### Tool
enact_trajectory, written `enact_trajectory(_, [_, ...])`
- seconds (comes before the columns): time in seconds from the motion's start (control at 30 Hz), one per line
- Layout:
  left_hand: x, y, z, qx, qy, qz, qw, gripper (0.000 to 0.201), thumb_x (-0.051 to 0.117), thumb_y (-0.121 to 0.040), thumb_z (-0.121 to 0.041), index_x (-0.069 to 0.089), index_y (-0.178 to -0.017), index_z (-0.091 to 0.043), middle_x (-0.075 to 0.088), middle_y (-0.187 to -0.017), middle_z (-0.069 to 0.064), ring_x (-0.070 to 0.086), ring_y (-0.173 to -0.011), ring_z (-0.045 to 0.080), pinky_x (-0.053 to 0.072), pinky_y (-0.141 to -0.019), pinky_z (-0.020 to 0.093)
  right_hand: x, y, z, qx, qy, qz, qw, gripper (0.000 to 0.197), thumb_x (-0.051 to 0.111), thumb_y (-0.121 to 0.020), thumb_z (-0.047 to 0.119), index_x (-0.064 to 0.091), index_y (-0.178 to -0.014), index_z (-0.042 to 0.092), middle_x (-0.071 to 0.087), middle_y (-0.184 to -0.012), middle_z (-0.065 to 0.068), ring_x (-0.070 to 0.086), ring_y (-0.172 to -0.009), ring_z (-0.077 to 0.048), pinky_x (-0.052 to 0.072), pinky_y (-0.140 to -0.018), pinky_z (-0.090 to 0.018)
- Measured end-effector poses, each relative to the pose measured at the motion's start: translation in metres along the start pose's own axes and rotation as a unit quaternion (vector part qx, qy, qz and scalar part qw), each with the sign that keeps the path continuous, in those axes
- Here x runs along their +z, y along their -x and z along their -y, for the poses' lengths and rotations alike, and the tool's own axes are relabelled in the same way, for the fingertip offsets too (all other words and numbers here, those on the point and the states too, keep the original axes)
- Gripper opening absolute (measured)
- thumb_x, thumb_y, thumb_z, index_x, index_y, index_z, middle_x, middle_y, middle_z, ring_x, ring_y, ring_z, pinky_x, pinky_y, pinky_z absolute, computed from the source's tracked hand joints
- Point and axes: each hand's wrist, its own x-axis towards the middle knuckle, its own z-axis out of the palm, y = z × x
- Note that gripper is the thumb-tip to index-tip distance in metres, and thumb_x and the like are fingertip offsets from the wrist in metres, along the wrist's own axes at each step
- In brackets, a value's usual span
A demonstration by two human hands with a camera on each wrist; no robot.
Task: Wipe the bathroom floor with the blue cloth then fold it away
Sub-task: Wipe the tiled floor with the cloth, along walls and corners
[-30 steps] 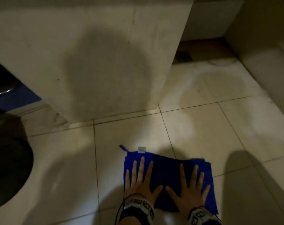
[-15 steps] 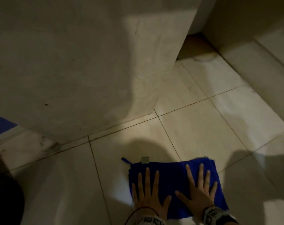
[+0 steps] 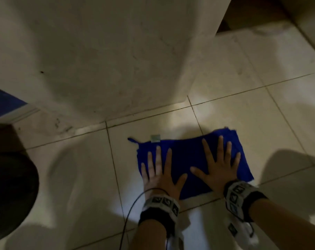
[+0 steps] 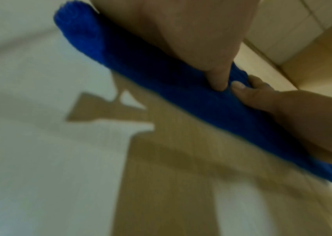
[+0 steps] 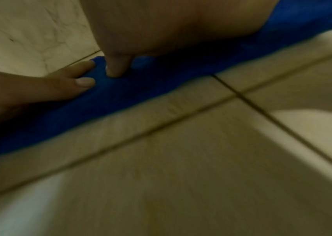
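Blue cloth (image 3: 189, 159) lies spread flat on the pale tiled floor (image 3: 243, 123), just in front of the base of a light stone wall block (image 3: 99, 60). Both palms are pressed down on top of it, side by side. The left hand (image 3: 160, 174) covers the cloth's left portion, its fingers (image 3: 168, 159) straight and slightly spread, their tips stopping short of the far edge; the heel of the palm sits at the near edge, partly on bare tile. The right hand (image 3: 218, 168) lies on the right portion with fingers fanned wide, reaching close to the far right corner, and its thumb points inward toward the left thumb. Neither hand curls around the fabric; the cloth is under the flat fingers, not between them.

A small grey label (image 3: 155, 138) and a short hanging loop (image 3: 132, 140) stick out from the far left corner, beyond the left fingertips. A grout line runs under the cloth's near right part.

From the left wrist view the cloth (image 4: 161, 83) shows as a thick blue band with both thumbs resting on it, tips nearly meeting. The right wrist view shows the same, blurred: cloth (image 5: 140, 89) beneath the palm, tile joints crossing just beside its edge.

Each wrist wears a band carrying black-and-white markers (image 3: 162, 202), and a thin black cable (image 3: 129, 213) trails from the left one. A dark rounded object (image 3: 10, 192) sits at the left edge, well apart from the cloth.
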Motion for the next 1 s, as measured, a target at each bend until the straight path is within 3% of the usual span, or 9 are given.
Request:
enact_trajectory(0.07, [-0.016, -0.020, 0.007, -0.020, 0.004, 0.034, 0.999, 0.087, 0.021, -0.085, -0.079, -0.037, -0.140, -0.044, -0.051, -0.143, -0.012, -0.041, -0.137, 0.020, -0.023, -0.113, 0.045, -0.004, -0.016, 0.012, -0.005, -0.011, -0.026, 1.000, 0.100, -0.011, -0.053, 0.096, -0.044, -0.133, 0.047, -0.055, -0.141, -0.002, -0.041, -0.136, -0.034, -0.020, -0.111, -0.062])
enact_trajectory(0.17, [-0.031, -0.040, 0.015, -0.038, -0.010, 0.038, 0.999, 0.086, 0.021, -0.085, -0.079, -0.035, -0.141, -0.044, -0.049, -0.145, -0.011, -0.036, -0.140, 0.021, -0.019, -0.113, 0.045, -0.011, -0.036, 0.033, -0.013, -0.032, -0.059, 0.998, 0.098, -0.005, -0.058, 0.094, -0.041, -0.136, 0.047, -0.053, -0.143, -0.005, -0.037, -0.138, -0.038, -0.018, -0.111, -0.064])
enact_trajectory(0.33, [-0.048, -0.060, 0.032, -0.065, -0.024, 0.038, 0.997, 0.086, 0.020, -0.085, -0.080, -0.033, -0.142, -0.042, -0.046, -0.148, -0.009, -0.033, -0.142, 0.022, -0.017, -0.114, 0.046, -0.024, -0.061, 0.064, -0.044, -0.024, -0.090, 0.995, 0.094, 0.020, -0.078, 0.087, -0.031, -0.143, 0.044, -0.045, -0.149, -0.009, -0.034, -0.140, -0.040, -0.013, -0.111, -0.067])
enact_trajectory(0.73, [-0.060, -0.081, 0.053, -0.092, -0.028, 0.003, 0.995, 0.084, 0.020, -0.084, -0.081, -0.030, -0.142, -0.046, -0.039, -0.152, -0.011, -0.028, -0.144, 0.021, -0.013, -0.116, 0.047, -0.038, -0.088, 0.095, -0.056, -0.006, -0.105, 0.993, 0.093, 0.019, -0.078, 0.088, -0.027, -0.146, 0.044, -0.044, -0.150, -0.007, -0.032, -0.141, -0.038, -0.014, -0.110, -0.066])
enact_trajectory(1.0, [-0.058, -0.068, 0.054, -0.084, -0.016, -0.004, 0.996, 0.085, 0.019, -0.085, -0.079, -0.030, -0.144, -0.042, -0.040, -0.152, -0.008, -0.029, -0.144, 0.022, -0.014, -0.117, 0.048, -0.027, -0.071, 0.087, -0.080, 0.008, -0.110, 0.991, 0.089, 0.015, -0.081, 0.085, -0.027, -0.147, 0.042, -0.040, -0.154, -0.004, -0.029, -0.143, -0.035, -0.014, -0.113, -0.062])
